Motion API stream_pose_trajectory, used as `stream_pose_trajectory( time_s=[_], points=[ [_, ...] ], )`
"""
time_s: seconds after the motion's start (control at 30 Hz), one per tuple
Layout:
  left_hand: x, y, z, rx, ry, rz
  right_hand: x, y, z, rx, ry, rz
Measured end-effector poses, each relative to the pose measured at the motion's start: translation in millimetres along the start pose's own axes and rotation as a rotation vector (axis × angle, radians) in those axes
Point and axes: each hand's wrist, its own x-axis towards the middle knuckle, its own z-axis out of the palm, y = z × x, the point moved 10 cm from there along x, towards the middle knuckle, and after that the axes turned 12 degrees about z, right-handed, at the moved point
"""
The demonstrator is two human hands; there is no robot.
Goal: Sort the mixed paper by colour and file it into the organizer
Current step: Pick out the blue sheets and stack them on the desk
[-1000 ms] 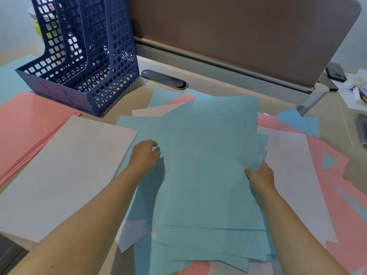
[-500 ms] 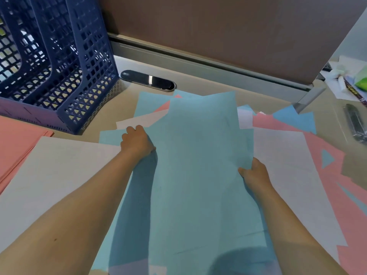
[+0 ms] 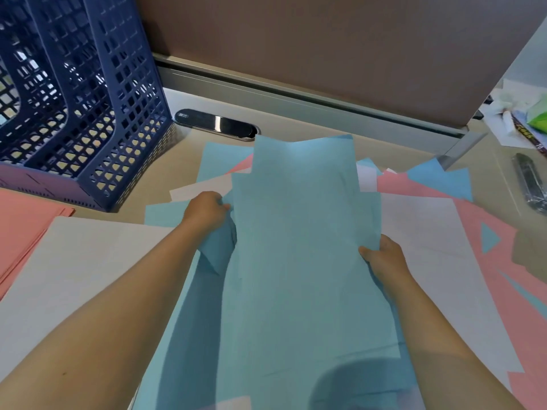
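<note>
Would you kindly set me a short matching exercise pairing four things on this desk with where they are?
Things:
1. organizer
2. blue stack
3. pink pile
4. white pile

Places:
A. held up between both hands
B. far left edge, in front of the organizer
C. back left, standing upright
D. flat, just left of the left forearm

Pairs: 1-C, 2-A, 3-B, 4-D

a brown partition [image 3: 325, 39] stands behind a black cable grommet [image 3: 216, 124] in the desk [image 3: 296, 128].
</note>
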Motion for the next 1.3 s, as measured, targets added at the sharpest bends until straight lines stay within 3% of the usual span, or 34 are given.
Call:
stream_pose_trajectory(
  time_s=[0.17, 0.33, 0.43, 0.53, 0.6, 0.73, 0.8, 0.9, 1.0, 1.17, 1.3],
  points=[
    [-31, -2, 28, -0.574, -0.115, -0.188, -2, 4, 0, 0.079, -0.020, 0.042],
    [-76, 6, 79, -0.966, -0.241, -0.304, -5, 14, 16, -0.010, -0.075, 0.079],
    [-85, 3, 86, -0.881, -0.186, -0.200, -11, 13, 25, -0.099, -0.150, 0.041],
    [-90, -1, 62, -0.579, 0.072, -0.067, -22, 6, 27, -0.134, -0.169, -0.038],
    [-99, 2, 48, -0.547, 0.165, -0.019, -28, 4, 29, -0.168, -0.166, -0.086],
    [-123, -12, 48, -0.856, 0.111, -0.141, -41, -1, 40, -0.128, -0.217, -0.150],
    [-138, -12, 48, -0.885, 0.033, -0.169, -49, -5, 51, -0.106, -0.263, -0.178],
    [-151, -30, 31, -0.754, 0.131, -0.168, -61, -7, 75, -0.096, -0.339, -0.216],
    [-170, -57, 2, -0.612, 0.319, -0.202, -63, -6, 86, -0.127, -0.270, -0.215],
    [-196, -96, -25, -0.300, 0.392, -0.262, -55, 9, 99, -0.198, -0.152, -0.147],
    [-211, -111, -33, -0.366, 0.503, -0.280, -55, 12, 110, -0.168, -0.167, -0.092]
  ],
)
